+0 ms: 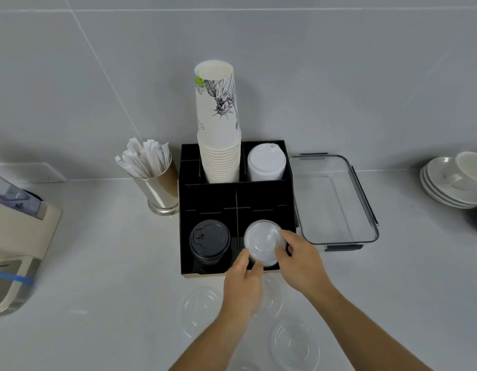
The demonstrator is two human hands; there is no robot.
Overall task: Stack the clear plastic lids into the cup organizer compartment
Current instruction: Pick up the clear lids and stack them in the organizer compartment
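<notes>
A black cup organizer (208, 199) stands at the middle of the counter. Over its front right compartment a stack of clear plastic lids (262, 241) is held by both hands. My left hand (242, 282) grips the stack's near left edge, and my right hand (298, 258) grips its right edge. Loose clear lids lie flat on the counter in front of the organizer: one at the left (199, 307), one at the right (296, 344), and one (272, 301) partly hidden between my forearms.
The organizer also holds black lids (209, 241) front left, a tall stack of paper cups (218, 129) and white lids (266, 163) at the back. A metal cup of wrapped straws (154, 178) stands left, a clear container (336, 202) right, stacked plates (454, 183) far right, a machine (15, 236) far left.
</notes>
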